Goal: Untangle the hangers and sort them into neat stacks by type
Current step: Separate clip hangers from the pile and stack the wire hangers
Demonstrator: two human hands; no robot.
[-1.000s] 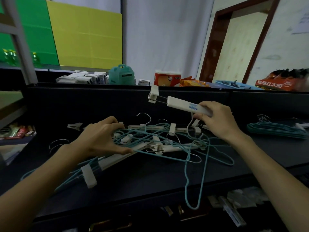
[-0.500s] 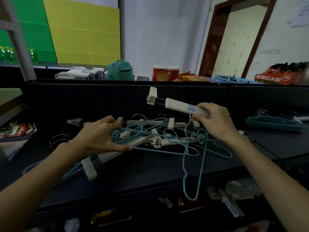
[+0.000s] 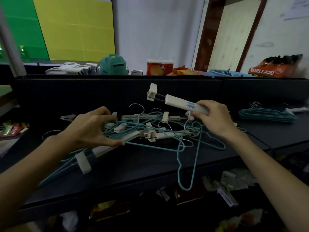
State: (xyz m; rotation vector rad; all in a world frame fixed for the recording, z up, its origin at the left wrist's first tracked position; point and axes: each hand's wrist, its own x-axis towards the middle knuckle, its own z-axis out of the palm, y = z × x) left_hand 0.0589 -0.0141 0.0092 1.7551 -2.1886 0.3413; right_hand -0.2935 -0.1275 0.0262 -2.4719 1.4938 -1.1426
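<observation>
Hangers (image 3: 150, 131) lie in a tangled pile on the dark table (image 3: 133, 166), between the two hands; the pile mixes teal wire hangers with white clip hangers. Left hand (image 3: 90, 129) rests on the pile's left part, fingers curled down among the wires, thumb tip against a teal wire (image 3: 150, 146) at the near edge; whether it pinches that wire cannot be told. Right hand (image 3: 215, 119) grips one end of a white clip hanger (image 3: 182, 102), raised above the pile and tilted up to the left; its clip (image 3: 152, 91) sits at the far upper end; its metal hook (image 3: 188, 122) hangs down into the tangle. One teal hanger (image 3: 187, 166) droops over the table's near edge.

Compared with half a second ago: both hands keep the same hold; the raised clip hanger sits at much the same angle; the pile shows no clear rearrangement.

Sorted stack (image 3: 267, 115) of teal hangers lies on the table to the far right, well apart from the pile. Blue basket (image 3: 224, 73) stands on the ledge behind; its contents are too small to identify.
</observation>
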